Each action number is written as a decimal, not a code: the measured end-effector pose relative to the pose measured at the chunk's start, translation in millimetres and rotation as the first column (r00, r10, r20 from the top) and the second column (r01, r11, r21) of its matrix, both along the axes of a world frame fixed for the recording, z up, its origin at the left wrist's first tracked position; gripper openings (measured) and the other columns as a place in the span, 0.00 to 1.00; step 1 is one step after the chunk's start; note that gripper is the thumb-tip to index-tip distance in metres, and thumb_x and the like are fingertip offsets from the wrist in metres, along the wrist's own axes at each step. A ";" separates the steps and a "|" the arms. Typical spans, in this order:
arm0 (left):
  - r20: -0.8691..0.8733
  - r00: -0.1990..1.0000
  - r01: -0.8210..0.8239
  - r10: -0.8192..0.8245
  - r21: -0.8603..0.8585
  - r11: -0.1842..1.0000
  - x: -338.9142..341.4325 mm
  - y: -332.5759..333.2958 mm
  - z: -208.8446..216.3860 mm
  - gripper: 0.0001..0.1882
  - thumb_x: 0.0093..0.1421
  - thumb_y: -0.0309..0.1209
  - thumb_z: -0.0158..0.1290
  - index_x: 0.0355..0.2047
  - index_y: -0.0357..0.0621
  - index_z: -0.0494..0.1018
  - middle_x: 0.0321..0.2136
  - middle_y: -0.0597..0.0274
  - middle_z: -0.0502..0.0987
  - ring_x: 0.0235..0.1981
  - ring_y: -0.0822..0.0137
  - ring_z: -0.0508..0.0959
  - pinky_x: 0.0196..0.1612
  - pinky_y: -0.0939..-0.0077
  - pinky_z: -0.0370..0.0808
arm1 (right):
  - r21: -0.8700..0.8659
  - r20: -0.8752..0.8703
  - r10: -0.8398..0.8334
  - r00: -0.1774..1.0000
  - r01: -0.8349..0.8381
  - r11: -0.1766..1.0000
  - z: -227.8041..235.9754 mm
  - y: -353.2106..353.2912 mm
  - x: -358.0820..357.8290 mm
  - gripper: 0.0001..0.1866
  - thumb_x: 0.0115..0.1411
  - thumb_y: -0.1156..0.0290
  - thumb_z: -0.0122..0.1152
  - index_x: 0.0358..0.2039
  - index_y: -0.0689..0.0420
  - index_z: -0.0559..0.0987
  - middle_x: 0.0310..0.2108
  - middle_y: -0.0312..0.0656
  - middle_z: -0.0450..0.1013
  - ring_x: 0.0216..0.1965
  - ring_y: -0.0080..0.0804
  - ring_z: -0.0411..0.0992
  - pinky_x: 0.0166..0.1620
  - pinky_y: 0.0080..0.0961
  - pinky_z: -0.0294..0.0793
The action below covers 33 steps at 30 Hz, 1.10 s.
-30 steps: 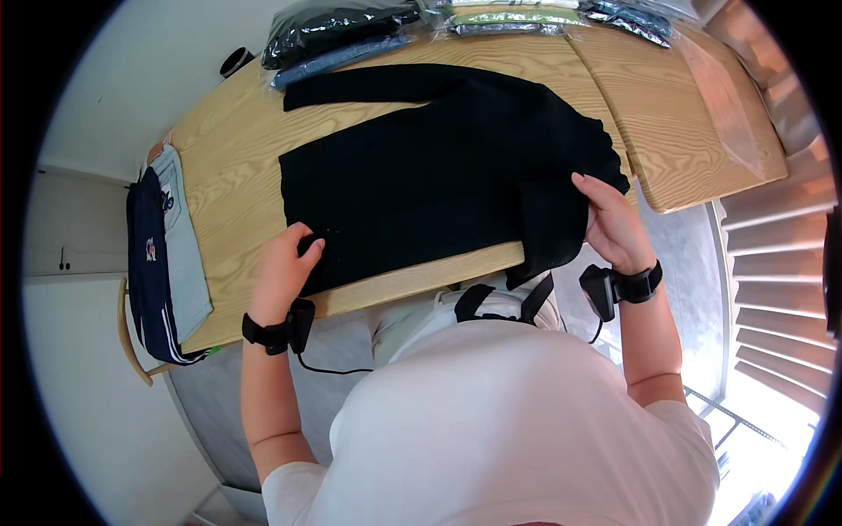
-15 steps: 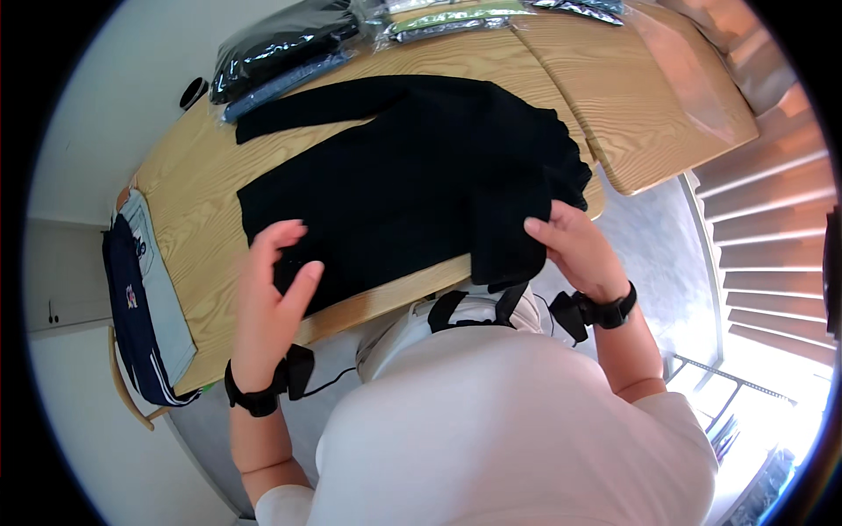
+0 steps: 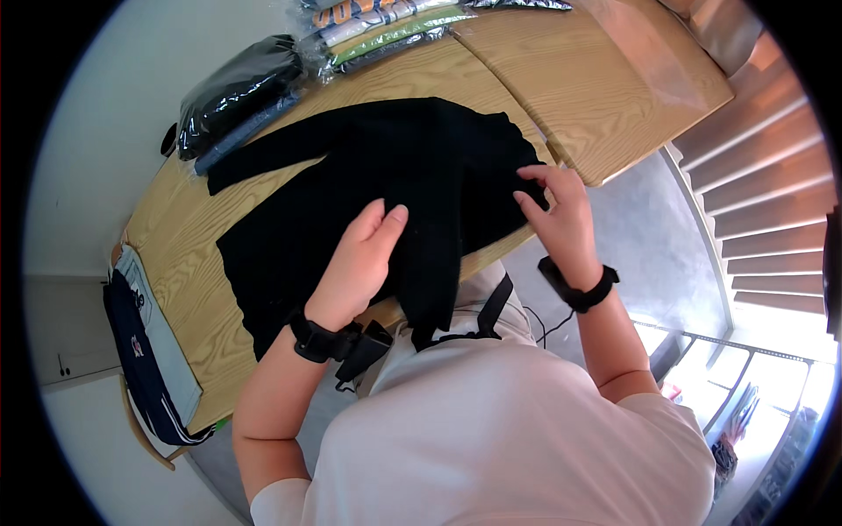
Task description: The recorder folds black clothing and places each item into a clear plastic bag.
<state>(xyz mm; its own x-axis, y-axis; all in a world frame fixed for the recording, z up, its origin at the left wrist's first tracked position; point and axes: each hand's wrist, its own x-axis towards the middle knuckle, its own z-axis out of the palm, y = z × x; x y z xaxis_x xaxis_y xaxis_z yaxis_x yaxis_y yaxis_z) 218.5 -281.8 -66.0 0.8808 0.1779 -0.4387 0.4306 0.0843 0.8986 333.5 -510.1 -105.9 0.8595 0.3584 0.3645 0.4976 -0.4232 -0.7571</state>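
Observation:
A black long-sleeved top [image 3: 289,228] lies spread on the wooden table [image 3: 180,289], one sleeve stretched to the far left. Its near sleeve hangs over the front edge against my body. My left hand [image 3: 358,267] is over the middle of the top, just left of that sleeve, fingers reaching forward and the thumb tip slightly apart from them. No cloth shows between its tips. At the garment's right end, my right hand [image 3: 566,219] has its fingers and thumb parted, their tips beside the black cloth. Each wrist wears a black strapped device.
Bagged folded clothes [image 3: 386,39] lie along the far edge, with a dark bagged bundle [image 3: 241,88] at far left. Dark blue and pale blue garments [image 3: 145,351] hang over the table's left end. A second table section [image 3: 605,88] adjoins at right, near pleated curtains [image 3: 745,202].
My left hand has moved right over the top. The right hand has let go of the near sleeve and risen toward the garment's right end. The sleeve now hangs further left.

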 end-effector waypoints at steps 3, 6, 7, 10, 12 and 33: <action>0.100 0.993 -0.074 0.065 0.089 0.993 2.1 1.0 21.4 0.14 0.66 0.37 0.47 0.39 0.37 0.69 0.29 0.72 0.68 0.31 0.80 0.65 0.34 0.85 0.63 | -0.039 -0.055 0.025 0.998 -0.028 0.999 -5.4 -6.6 8.3 0.15 0.45 0.77 0.68 0.36 0.57 0.78 0.31 0.39 0.73 0.38 0.35 0.69 0.42 0.26 0.70; 0.120 0.991 0.032 -0.066 0.265 0.964 5.1 19.7 50.0 0.13 0.64 0.37 0.50 0.39 0.38 0.71 0.24 0.75 0.66 0.26 0.82 0.64 0.29 0.86 0.63 | -0.042 -0.119 0.071 0.990 -0.076 0.996 -15.2 -12.1 14.3 0.14 0.44 0.76 0.68 0.34 0.58 0.78 0.31 0.39 0.72 0.39 0.35 0.68 0.43 0.26 0.69; 0.080 0.984 0.122 -0.161 0.356 0.926 1.0 35.2 58.6 0.14 0.63 0.36 0.52 0.41 0.38 0.72 0.25 0.74 0.67 0.26 0.82 0.65 0.30 0.86 0.63 | -0.048 -0.092 0.101 0.991 -0.106 0.993 -17.2 -12.1 15.9 0.14 0.44 0.76 0.69 0.33 0.58 0.78 0.31 0.39 0.71 0.38 0.35 0.68 0.42 0.26 0.69; -0.096 0.958 0.249 -0.271 0.744 0.620 -21.7 72.3 76.0 0.17 0.57 0.29 0.55 0.49 0.46 0.71 0.29 0.72 0.66 0.30 0.79 0.66 0.36 0.86 0.64 | -0.093 -0.085 0.139 0.987 -0.147 0.985 -18.7 -10.8 18.7 0.12 0.44 0.77 0.69 0.31 0.59 0.78 0.30 0.39 0.71 0.36 0.36 0.68 0.40 0.26 0.68; 0.052 0.944 0.083 -0.326 0.918 0.388 -39.4 74.1 72.8 0.16 0.55 0.27 0.55 0.46 0.43 0.72 0.37 0.62 0.70 0.38 0.67 0.71 0.43 0.78 0.67 | -0.073 -0.100 0.133 0.986 -0.141 0.987 -20.0 -11.0 18.2 0.12 0.44 0.77 0.69 0.30 0.59 0.77 0.30 0.39 0.71 0.36 0.36 0.67 0.39 0.27 0.68; 0.252 0.951 -0.229 -0.178 0.963 0.140 -118.1 95.0 43.3 0.14 0.44 0.15 0.52 0.33 0.36 0.72 0.33 0.53 0.69 0.36 0.51 0.71 0.39 0.65 0.70 | -0.030 -0.176 0.106 0.979 -0.113 0.993 -23.4 -12.2 10.4 0.11 0.46 0.82 0.64 0.31 0.62 0.73 0.33 0.40 0.71 0.37 0.34 0.68 0.42 0.24 0.67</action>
<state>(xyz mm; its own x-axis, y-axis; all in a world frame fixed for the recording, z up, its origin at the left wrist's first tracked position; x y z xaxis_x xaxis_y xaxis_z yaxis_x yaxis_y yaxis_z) 100.4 -186.8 -22.8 0.8878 0.2955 0.3528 0.2046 -0.9402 0.2725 343.9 -522.3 -129.3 0.8633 0.4648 0.1967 0.4050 -0.4053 -0.8196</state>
